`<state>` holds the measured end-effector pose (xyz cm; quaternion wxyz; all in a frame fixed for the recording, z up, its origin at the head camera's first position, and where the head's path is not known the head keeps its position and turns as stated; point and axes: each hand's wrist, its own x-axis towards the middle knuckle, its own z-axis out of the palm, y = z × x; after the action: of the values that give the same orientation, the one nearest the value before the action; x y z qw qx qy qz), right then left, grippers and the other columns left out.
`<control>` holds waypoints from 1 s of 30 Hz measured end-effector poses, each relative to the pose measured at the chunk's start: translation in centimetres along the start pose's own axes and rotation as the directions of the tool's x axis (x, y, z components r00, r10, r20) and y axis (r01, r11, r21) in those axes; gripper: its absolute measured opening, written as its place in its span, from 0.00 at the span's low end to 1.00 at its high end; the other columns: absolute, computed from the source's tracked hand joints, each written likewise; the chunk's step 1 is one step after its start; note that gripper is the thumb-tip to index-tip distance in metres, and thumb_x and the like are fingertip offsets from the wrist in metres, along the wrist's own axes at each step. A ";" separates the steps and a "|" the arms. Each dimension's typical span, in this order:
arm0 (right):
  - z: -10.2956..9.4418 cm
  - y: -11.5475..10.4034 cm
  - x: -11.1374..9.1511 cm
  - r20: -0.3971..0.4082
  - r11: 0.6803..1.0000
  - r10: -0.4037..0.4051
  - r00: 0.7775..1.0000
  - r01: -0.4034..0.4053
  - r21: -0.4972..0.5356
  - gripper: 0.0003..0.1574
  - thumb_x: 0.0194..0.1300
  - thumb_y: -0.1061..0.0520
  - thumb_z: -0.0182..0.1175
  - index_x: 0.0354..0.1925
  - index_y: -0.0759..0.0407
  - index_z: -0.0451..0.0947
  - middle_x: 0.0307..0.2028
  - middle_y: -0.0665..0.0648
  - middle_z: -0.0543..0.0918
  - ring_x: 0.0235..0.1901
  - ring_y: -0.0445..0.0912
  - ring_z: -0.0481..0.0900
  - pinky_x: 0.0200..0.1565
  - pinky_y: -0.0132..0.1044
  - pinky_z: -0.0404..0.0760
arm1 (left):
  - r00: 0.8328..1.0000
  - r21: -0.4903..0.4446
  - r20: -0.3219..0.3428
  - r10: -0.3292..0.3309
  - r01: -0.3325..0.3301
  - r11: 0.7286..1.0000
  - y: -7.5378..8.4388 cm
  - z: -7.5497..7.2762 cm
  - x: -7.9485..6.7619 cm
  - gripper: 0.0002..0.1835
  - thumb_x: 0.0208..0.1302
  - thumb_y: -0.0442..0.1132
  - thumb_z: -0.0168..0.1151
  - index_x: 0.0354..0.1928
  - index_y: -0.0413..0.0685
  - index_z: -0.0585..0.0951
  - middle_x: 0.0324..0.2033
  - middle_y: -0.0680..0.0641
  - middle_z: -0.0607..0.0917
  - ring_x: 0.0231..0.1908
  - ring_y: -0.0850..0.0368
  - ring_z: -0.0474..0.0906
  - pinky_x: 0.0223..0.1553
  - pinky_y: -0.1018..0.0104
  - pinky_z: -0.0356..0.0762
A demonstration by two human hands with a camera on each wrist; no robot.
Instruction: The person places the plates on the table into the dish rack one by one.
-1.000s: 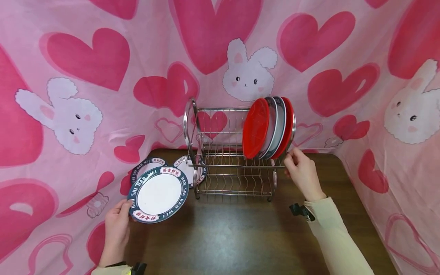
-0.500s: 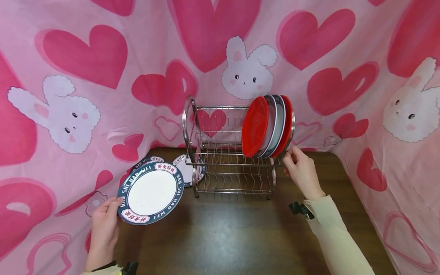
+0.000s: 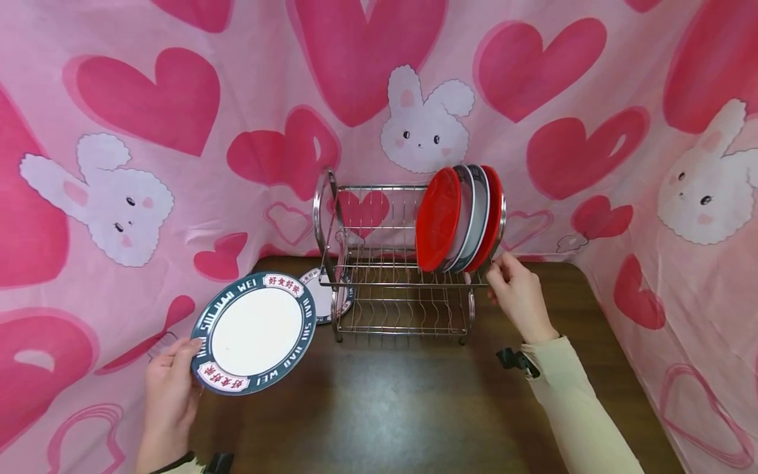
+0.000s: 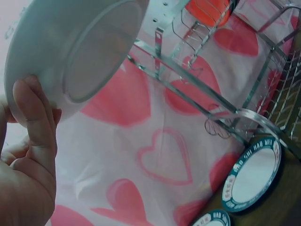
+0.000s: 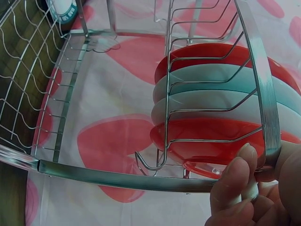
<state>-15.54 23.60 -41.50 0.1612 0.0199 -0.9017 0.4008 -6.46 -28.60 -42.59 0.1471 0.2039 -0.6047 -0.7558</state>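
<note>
My left hand (image 3: 168,395) pinches the left edge of a white plate (image 3: 257,336) with a dark teal lettered rim, held tilted above the table. In the left wrist view the fingers curl against the pale underside of that plate (image 4: 80,52). My right hand (image 3: 521,296) grips the front right corner of a two-tier metal dish rack (image 3: 408,286); in the right wrist view its thumb and fingers (image 5: 230,181) close round the frame. On the upper tier, at the right, stand a red plate (image 3: 438,220), white plates (image 3: 474,224) with dark rims and another red plate (image 3: 493,217).
A similar plate (image 3: 322,296) lies on the table behind the rack's left leg. In the left wrist view another lettered plate (image 4: 216,219) shows at the bottom edge. The brown wooden table (image 3: 379,401) is enclosed by pink heart-and-rabbit cloth (image 3: 260,85).
My left hand has moved left and slightly down with the plate, now covering the plate seen behind it earlier. The right hand stays on the rack's corner.
</note>
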 end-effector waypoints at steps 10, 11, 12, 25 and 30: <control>0.0 0.0 0.0 0.005 1.000 0.008 1.000 -0.008 0.009 0.08 0.74 0.60 0.48 0.36 0.58 0.73 0.21 0.56 0.81 0.19 0.47 0.80 0.22 0.37 0.76 | 0.999 -0.065 -0.031 0.022 -0.024 0.998 0.8 1.3 -0.9 0.15 0.76 0.34 0.57 0.34 0.54 0.91 0.27 0.51 0.89 0.24 0.62 0.85 0.27 0.72 0.82; 0.0 0.0 0.0 0.006 1.000 0.010 1.000 -0.010 0.010 0.08 0.74 0.60 0.48 0.37 0.58 0.73 0.21 0.56 0.81 0.19 0.47 0.80 0.22 0.37 0.76 | 0.999 -0.048 -0.028 0.018 -0.020 0.999 0.8 1.4 -1.0 0.15 0.76 0.34 0.58 0.34 0.55 0.91 0.28 0.51 0.89 0.25 0.62 0.85 0.28 0.72 0.82; 0.0 0.0 0.0 0.006 1.000 0.012 1.000 -0.012 0.009 0.08 0.74 0.60 0.48 0.37 0.58 0.73 0.21 0.56 0.81 0.19 0.47 0.80 0.22 0.37 0.76 | 1.000 -0.032 -0.024 0.014 -0.015 0.999 0.9 1.5 -1.0 0.15 0.76 0.35 0.58 0.35 0.56 0.91 0.29 0.52 0.90 0.25 0.62 0.86 0.29 0.72 0.83; 0.1 0.0 0.2 -0.016 0.998 -0.019 1.000 0.018 -0.062 0.08 0.72 0.61 0.50 0.34 0.57 0.72 0.16 0.52 0.79 0.16 0.45 0.77 0.21 0.38 0.70 | 0.997 0.054 0.069 0.041 -0.045 0.998 0.9 3.0 -1.8 0.14 0.77 0.37 0.58 0.38 0.62 0.90 0.30 0.54 0.89 0.29 0.63 0.86 0.32 0.74 0.82; -0.1 0.0 0.1 -0.009 0.999 0.001 1.000 -0.001 -0.048 0.08 0.73 0.59 0.50 0.34 0.58 0.72 0.17 0.53 0.80 0.17 0.45 0.79 0.21 0.38 0.72 | 0.991 0.059 0.125 0.053 -0.061 0.996 0.7 3.8 -1.9 0.13 0.77 0.38 0.57 0.38 0.59 0.90 0.30 0.55 0.90 0.30 0.63 0.88 0.33 0.73 0.83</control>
<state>-15.56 23.67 -41.40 0.1654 0.0139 -0.9103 0.3793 -6.71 -24.59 -40.96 0.1245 0.1438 -0.6417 -0.7430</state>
